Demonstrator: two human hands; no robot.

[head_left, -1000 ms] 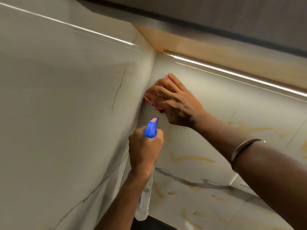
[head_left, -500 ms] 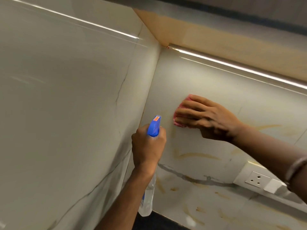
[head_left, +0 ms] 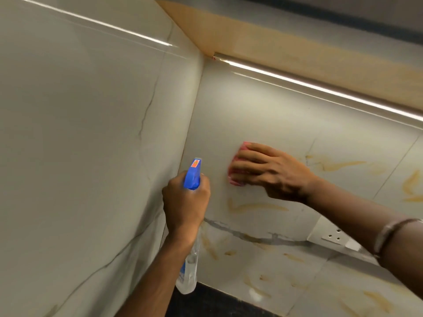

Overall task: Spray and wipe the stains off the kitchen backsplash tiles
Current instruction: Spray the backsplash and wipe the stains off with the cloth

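Up close at the tiled corner: gripping a spray bottle [head_left: 190,271] by the neck with the left hand [head_left: 185,202], fingers curled tight below the blue trigger head [head_left: 193,175], nozzle pointing up along the backsplash tiles [head_left: 263,124]. Carrying clear liquid in the bottle's see-through body, level hard to judge. Pressing a pink cloth [head_left: 237,165] flat against the tile with the right hand [head_left: 270,172], fingers straight and spread over it, forearm reaching in from the right, bangle [head_left: 393,229] above the wrist. Leaving yellow-brown stains [head_left: 258,207] streaked below and right of the cloth, down to the dark countertop [head_left: 217,303].
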